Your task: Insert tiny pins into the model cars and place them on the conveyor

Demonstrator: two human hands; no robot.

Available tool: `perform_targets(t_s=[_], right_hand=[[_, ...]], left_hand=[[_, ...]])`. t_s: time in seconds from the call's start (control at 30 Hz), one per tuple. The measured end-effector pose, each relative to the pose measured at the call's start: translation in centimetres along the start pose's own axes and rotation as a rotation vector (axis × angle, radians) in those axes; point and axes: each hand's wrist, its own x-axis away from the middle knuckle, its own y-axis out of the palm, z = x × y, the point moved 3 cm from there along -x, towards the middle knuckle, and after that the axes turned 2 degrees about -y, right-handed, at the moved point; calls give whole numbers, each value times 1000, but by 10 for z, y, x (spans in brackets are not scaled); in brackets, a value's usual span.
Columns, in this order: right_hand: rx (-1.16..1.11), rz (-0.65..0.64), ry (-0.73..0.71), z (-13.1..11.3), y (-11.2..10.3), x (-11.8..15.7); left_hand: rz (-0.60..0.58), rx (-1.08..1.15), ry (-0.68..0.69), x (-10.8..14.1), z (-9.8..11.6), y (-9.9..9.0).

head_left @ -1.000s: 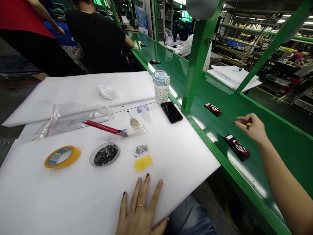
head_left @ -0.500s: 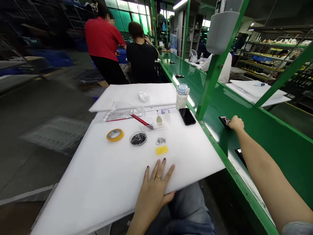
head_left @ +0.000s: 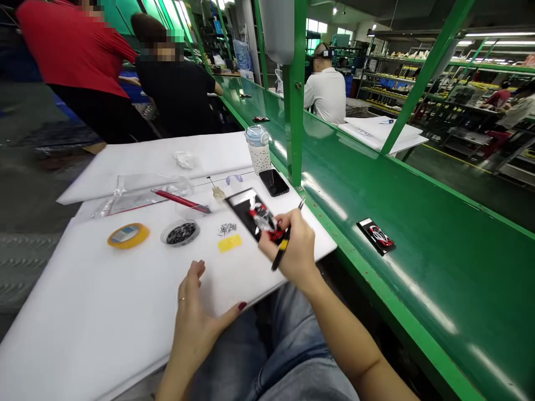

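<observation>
Toward the near right corner of the table (head_left: 104, 312), the right hand (head_left: 292, 245) grasps a black panel (head_left: 254, 217) bearing a red and silver car-shaped piece, with a slim black-and-yellow tool (head_left: 284, 243) also between its fingers. The panel is tilted; I cannot tell whether it touches the table. The left hand (head_left: 196, 314) holds nothing, fingers parted, over the near edge. Just left of the panel lie a yellow tape strip (head_left: 229, 243) and a heap of dark slivers (head_left: 227, 229); farther left, a round clear dish (head_left: 180, 232) and a tape roll (head_left: 144, 236). Behind these are a red pen-like tool (head_left: 179, 199), a clear bag (head_left: 142, 192) and a small bottle (head_left: 218, 193). By the right edge, a lidded cup (head_left: 259, 153) stands beside a black phone (head_left: 274, 182); past them a green post (head_left: 295, 122) blocks part of the green conveyor (head_left: 418, 223), which carries another black panel (head_left: 375, 236). White sheeting covers the table, a crumpled wad (head_left: 184, 160) toward its far edge. Beyond, people sit or stand, and loaded shelves (head_left: 393, 78) line the room.
</observation>
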Motion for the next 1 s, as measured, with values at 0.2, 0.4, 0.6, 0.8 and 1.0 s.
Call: perform_targets(t_s=[0.2,0.4,0.6,0.8,1.0], right_hand=[[76,-251,-127,-13,42,57],[254,-542,-184,-25,80,89],[84,-489,-193,-4,67,-7],[311,-422,-221,8,148,-156],[463,-362,-293,0,179,-178]], left_hand=[[149,-47,-23,22,15,-20],[-56,-308,92,34,-17,-31],[-157,-428,229,29,-24,-37],[-180,-113,128,14,-11,-51],[-198,34,120,2,-11,-44]])
